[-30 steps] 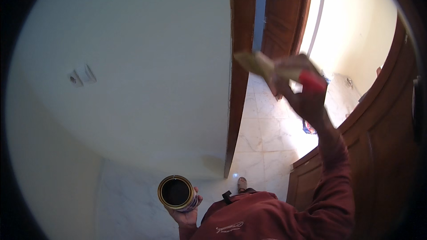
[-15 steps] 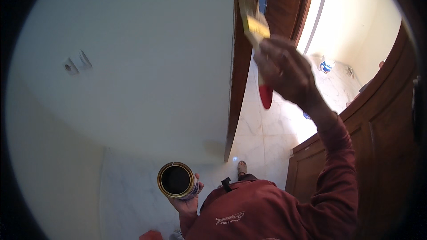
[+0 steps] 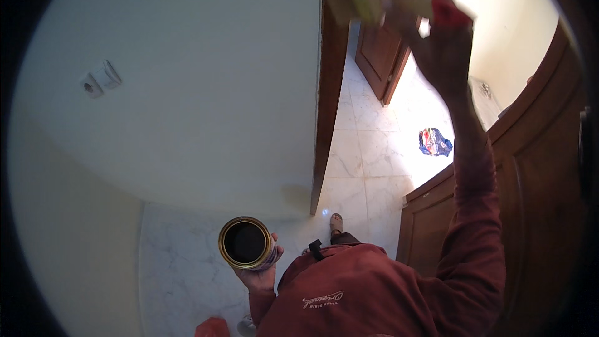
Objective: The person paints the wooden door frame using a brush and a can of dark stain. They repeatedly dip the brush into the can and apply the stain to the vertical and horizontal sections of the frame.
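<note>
My left hand (image 3: 257, 278) holds a small open tin (image 3: 259, 264) from below and around its side, at the lower middle. Dark liquid, probably paint or stain, shows inside its gold-coloured rim. Raised high at the upper right, my right hand (image 3: 446, 56) is closed around a wide flat paintbrush (image 3: 368, 1) with a red-ended handle. The brush lies nearly level, its bristles pointing left over the upper part of a brown wooden door frame (image 3: 332, 87). Motion blurs both brush and fingers, and I cannot tell whether the bristles touch the wood.
A pale wall (image 3: 187, 118) with white sockets (image 3: 100, 80) fills the left. At the right stands a panelled brown door (image 3: 536, 168), with another wooden door (image 3: 380, 56) beyond the opening. A colourful crumpled bag or cloth (image 3: 435, 142) lies on the marble-look floor; a red object (image 3: 212, 327) sits below.
My right hand has risen, and the brush has swung from upright to nearly level, its bristles toward the left. The tin in my left hand has shifted only slightly.
</note>
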The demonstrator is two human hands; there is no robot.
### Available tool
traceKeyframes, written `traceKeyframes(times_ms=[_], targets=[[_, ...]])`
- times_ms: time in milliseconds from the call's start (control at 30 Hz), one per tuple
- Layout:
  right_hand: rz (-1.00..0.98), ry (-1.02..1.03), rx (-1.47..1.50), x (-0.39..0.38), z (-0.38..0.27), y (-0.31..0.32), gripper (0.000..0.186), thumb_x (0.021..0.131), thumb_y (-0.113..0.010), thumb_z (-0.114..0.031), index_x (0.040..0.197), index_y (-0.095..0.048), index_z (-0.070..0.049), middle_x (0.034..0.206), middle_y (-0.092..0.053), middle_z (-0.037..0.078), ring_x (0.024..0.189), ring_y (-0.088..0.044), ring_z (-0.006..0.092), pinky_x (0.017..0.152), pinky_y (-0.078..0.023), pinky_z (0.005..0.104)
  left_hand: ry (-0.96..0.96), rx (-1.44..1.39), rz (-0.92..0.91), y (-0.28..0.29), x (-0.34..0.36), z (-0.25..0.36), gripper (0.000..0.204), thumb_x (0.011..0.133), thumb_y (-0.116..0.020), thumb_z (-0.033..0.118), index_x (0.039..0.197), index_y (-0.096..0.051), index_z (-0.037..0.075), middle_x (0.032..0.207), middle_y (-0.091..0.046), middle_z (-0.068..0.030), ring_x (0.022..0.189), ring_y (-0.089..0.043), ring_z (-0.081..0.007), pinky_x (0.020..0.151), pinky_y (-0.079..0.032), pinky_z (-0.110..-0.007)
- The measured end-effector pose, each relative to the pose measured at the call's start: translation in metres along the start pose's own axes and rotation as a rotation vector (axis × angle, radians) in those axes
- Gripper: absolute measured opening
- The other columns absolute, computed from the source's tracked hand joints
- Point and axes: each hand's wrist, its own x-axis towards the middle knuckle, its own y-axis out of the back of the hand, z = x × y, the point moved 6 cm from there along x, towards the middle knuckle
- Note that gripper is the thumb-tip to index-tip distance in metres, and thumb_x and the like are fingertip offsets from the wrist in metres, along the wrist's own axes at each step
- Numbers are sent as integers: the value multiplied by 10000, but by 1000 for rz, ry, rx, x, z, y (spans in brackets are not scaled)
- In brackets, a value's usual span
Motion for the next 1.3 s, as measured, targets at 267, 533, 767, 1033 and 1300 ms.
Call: traceKeyframes(times_ms=[267,533,767,1033,1300], targets=[[309,362,94,-22,-27,-20,338,812,-854,-27,1115,-714,-78,995,-715,99,864,-723,228,734,-576,334,31,-53,30,18,3,-1,682,996,-586,565,1542,-474,172,1493,-536,-225,1368,-496,-521,1011,-494,-686],[-68,279,126,-163,-42,-88,386,798,-842,36,1137,-659,2,1118,-652,168,990,-728,338,725,-630,395,60,-61,48,7,5,1,747,989,-562,632,1545,-463,145,1498,-531,-239,1343,-507,-551,989,-510,-705],[27,-295,582,-181,-43,-67,172,927,-653,31,1088,-595,7,1031,-645,143,937,-635,214,844,-521,332,-5,-47,213,26,18,0,764,988,-541,657,1544,-462,138,1508,-527,-222,1340,-512,-559,984,-517,-714],[-329,-453,1086,-95,-91,-66,178,946,-645,-34,1097,-600,51,945,-614,135,767,-661,184,609,-547,280,152,-146,38,-67,64,-17,617,1060,-508,575,1464,-558,111,1461,-612,-112,1354,-576,-287,1145,-475,-506],[-780,-331,782,-120,-122,-139,174,908,-779,-134,947,-677,1,809,-690,62,686,-701,131,573,-550,261,246,-197,44,-51,83,-38,642,1042,-518,617,1451,-575,126,1441,-630,-99,1334,-597,-255,1123,-496,-488]])
